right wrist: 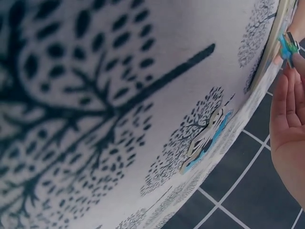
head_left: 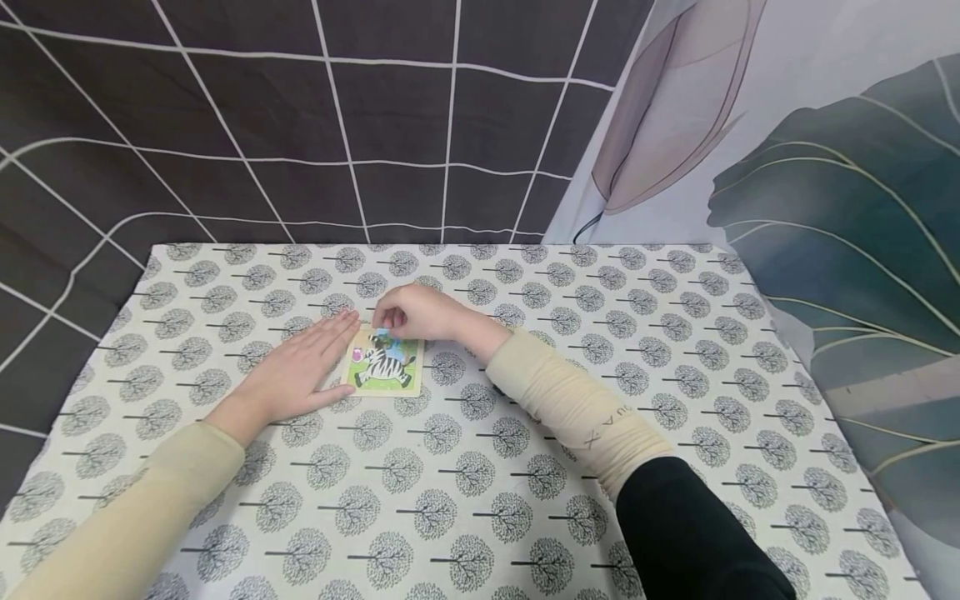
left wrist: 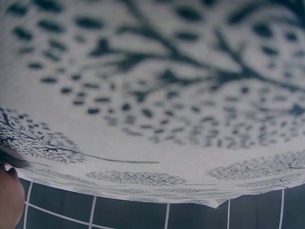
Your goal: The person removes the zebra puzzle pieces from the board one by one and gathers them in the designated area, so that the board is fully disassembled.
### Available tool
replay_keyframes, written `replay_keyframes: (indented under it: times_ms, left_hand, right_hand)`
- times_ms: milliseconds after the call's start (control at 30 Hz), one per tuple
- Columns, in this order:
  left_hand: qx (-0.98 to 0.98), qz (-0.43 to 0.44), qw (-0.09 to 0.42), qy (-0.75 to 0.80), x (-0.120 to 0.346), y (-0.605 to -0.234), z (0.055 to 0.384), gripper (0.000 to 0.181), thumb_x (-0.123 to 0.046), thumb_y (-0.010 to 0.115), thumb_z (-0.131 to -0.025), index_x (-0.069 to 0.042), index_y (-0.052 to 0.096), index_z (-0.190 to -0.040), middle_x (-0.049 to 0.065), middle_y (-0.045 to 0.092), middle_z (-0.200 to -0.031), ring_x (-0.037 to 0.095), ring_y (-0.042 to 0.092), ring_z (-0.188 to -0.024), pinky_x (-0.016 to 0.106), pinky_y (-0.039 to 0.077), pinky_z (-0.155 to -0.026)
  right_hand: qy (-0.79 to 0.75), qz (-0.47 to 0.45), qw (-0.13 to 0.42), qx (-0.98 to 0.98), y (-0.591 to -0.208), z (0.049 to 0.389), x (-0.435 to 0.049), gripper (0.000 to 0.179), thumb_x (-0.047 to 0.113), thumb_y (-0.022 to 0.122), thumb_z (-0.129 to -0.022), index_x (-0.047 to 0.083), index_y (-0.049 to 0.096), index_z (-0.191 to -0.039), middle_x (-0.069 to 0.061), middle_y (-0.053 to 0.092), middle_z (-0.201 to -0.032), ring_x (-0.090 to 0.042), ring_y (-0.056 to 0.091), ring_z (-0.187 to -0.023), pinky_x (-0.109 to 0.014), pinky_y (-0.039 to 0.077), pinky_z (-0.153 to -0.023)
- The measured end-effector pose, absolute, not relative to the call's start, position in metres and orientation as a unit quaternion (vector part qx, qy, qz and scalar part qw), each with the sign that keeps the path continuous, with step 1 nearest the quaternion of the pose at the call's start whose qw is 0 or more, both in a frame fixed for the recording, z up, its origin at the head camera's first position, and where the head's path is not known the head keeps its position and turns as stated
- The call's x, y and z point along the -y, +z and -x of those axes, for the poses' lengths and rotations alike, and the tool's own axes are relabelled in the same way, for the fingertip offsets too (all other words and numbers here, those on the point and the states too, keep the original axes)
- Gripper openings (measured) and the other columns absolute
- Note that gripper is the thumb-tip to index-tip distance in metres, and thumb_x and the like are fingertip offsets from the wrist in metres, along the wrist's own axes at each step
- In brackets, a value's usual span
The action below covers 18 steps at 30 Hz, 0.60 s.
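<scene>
A small square zebra puzzle board [head_left: 418, 367] lies on the patterned cloth. My left hand [head_left: 303, 371] rests at the board's left side, palm down with fingers straight and the thumb near the lower left corner. Over the board's top edge, my right hand [head_left: 420, 312] pinches a small blue, green and dark puzzle piece [right wrist: 289, 48] between thumb and fingers. Another loose puzzle piece [right wrist: 207, 140], striped black and white with blue, lies on the cloth in the right wrist view. The right hand hides part of the board's upper area.
White cloth [head_left: 480, 467] printed with grey trees covers the table. A dark curtain [head_left: 300, 108] with white grid lines hangs behind its far edge. At the right hangs a leaf-patterned curtain [head_left: 840, 233], with a thin black cable [head_left: 587, 227] near the back edge.
</scene>
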<state>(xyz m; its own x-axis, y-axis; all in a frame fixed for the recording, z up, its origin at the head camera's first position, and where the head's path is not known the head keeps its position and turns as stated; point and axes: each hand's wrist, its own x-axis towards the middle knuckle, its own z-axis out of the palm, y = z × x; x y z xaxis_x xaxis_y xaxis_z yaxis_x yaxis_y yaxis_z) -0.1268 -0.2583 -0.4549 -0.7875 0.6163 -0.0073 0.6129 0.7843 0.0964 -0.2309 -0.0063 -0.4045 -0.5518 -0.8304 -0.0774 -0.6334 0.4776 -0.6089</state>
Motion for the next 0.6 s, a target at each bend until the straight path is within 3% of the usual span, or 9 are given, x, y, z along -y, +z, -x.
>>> replay_keyframes:
  times_ms: [300,600]
  left_hand:
    - [-0.944,-0.327,0.017,0.042,0.258,-0.453,0.127,0.094,-0.055,0.054,-0.104,0.003,0.017,-0.168,0.021,0.019,-0.177,0.041,0.022,-0.164,0.054,0.025,-0.134]
    - [-0.943,-0.328,0.010,0.049,0.257,-0.453,0.126,0.093,-0.055,0.054,-0.104,0.003,0.018,-0.168,0.021,0.020,-0.176,0.041,0.022,-0.164,0.054,0.026,-0.134]
  right_hand:
    - [-0.302,0.418,0.168,-0.840,-0.392,0.231,-0.006,0.019,0.004,0.074,-0.096,0.008,0.079,-0.115,-0.004,0.079,-0.107,-0.014,0.071,-0.098,-0.017,0.057,-0.092]
    - [-0.308,0.397,0.146,-0.852,-0.373,0.233,-0.049,0.018,0.004,0.075,-0.096,0.004,0.079,-0.113,-0.009,0.080,-0.108,-0.018,0.073,-0.098,-0.022,0.062,-0.091]
